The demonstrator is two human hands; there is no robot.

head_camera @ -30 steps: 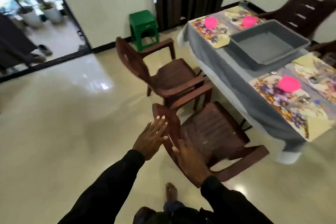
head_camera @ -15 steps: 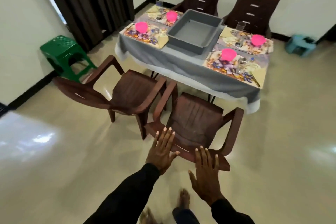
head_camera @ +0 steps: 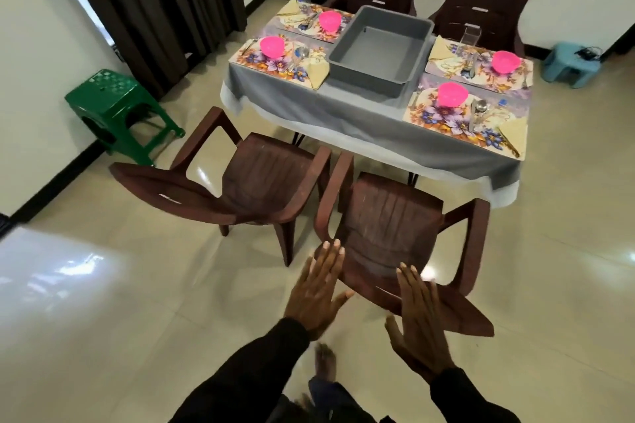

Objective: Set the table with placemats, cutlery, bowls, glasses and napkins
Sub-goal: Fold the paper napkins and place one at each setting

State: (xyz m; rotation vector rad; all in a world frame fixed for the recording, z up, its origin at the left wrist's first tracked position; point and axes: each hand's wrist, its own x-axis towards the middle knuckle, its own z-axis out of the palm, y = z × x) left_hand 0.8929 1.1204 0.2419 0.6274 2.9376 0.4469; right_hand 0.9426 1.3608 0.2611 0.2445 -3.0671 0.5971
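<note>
Though floral, placemats under pink bowls.

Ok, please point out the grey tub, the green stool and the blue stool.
grey tub (head_camera: 374,55): head view, its bare inner floor.
green stool (head_camera: 110,93): head view, its top face.
blue stool (head_camera: 563,54): head view, its top face.

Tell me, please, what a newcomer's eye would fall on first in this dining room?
Four bright pink bowls stand out, one on each flowered placemat at the corners of the table, around a big grey tub in the middle. Up front, the left hand and right hand are spread flat by the back of the nearest brown chair. A green stool sits by the left wall.
</note>
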